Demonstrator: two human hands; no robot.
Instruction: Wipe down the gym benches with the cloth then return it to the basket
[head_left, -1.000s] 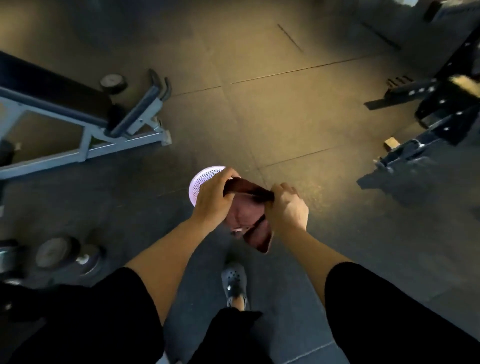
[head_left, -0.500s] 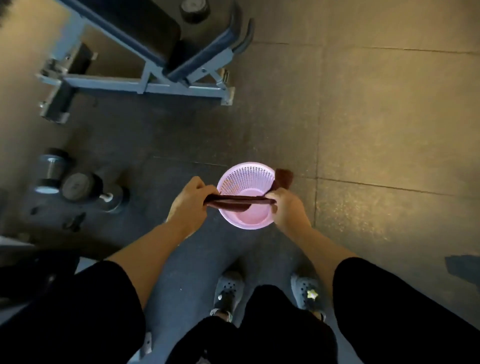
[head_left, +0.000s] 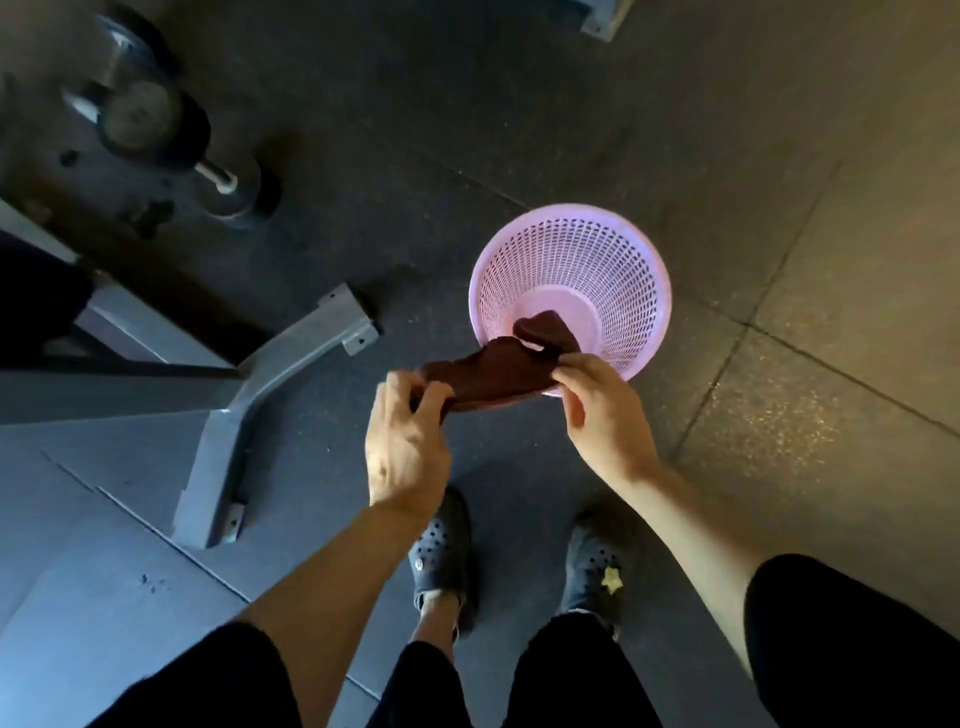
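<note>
Black sleeves and legs are nearest to us, at the bottom of the view. Just past them our two dark shoes (head_left: 441, 556) stand side by side on the floor (head_left: 597, 119). We face the basket, so the drop will be short.

A bit farther, we hold the cloth (head_left: 498, 376) up with both hands. Our left hand (head_left: 405, 447) pinches the near left end. Its fingers are curled round that end. Our right hand (head_left: 597, 410) pinches the right end between thumb and fingers. The other fingers on that hand are loosely bent. We think two hands are used to keep the cloth stretched out and neat, so it does not trail on the floor.

The cloth is dark red and bunched in the middle. It hangs in the air between our hands. Its far end sticks up over the near side of the basket (head_left: 569, 228). It is not in the basket yet.

The basket is pink plastic with small holes. It sits on the floor, just past our right hand. It is open at the top and nothing else is inside.

To the left is the grey foot of a bench (head_left: 234, 415). Far left, dumbbells (head_left: 156, 130) lie on the floor.

We think the wiping is done and only the drop is left.
</note>
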